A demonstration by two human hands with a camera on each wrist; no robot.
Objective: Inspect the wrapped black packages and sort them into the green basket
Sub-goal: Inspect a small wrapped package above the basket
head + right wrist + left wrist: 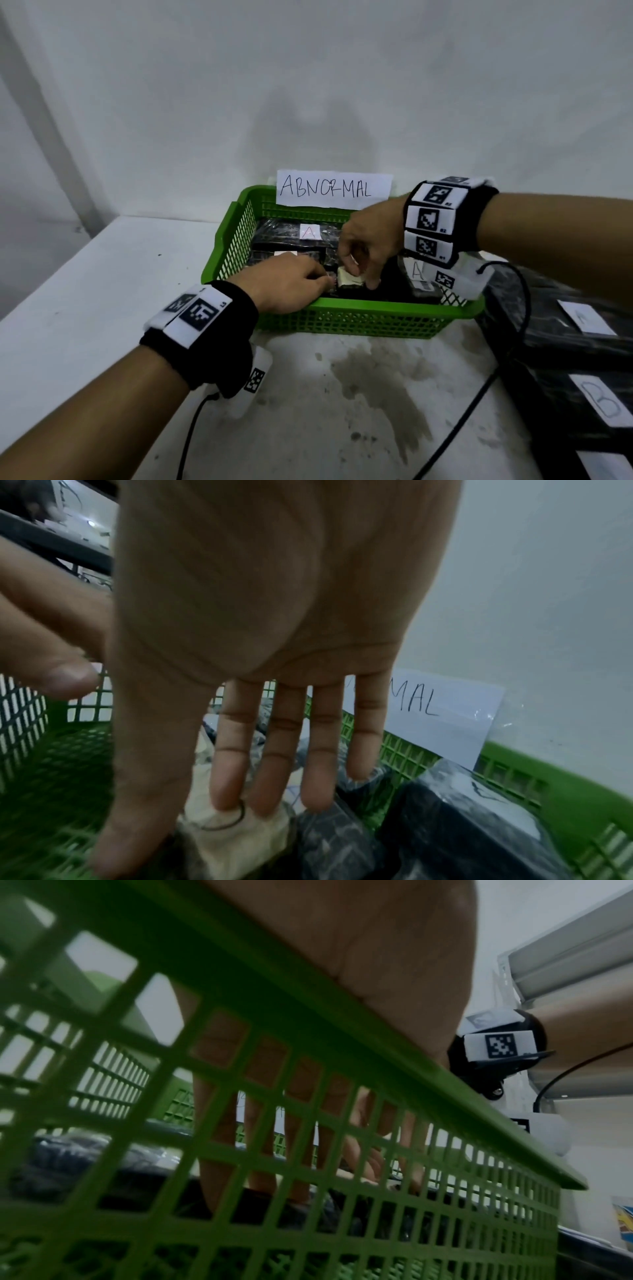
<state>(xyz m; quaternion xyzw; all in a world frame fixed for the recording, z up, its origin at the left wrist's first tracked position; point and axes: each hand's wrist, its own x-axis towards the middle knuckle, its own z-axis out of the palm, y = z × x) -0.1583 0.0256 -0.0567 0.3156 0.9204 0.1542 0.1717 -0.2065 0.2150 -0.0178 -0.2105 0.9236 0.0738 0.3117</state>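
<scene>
A black wrapped package (349,286) with a pale label lies inside the green basket (342,317), close to its near wall, directly under both hands. The right hand (368,240) reaches down from above, fingers extended in the right wrist view; their tips rest on the package's label, the thumb at its near side. It is unclear whether they pinch it. The left hand (286,282) comes over the basket's near rim, and its fingertips (329,279) touch the left edge of the same package. Through the basket wall in the left wrist view, these fingers point down, fairly straight.

Beyond the hands, further black packages (294,233) lie in the basket, one labelled A. Another package (419,277) marked A sits below the right wrist. A paper sign (334,188) reading ABNORMAL stands at the far rim. To the right of the right arm, outside the basket, lie more black packages (582,346), one marked B. Everything rests on a white table (102,281).
</scene>
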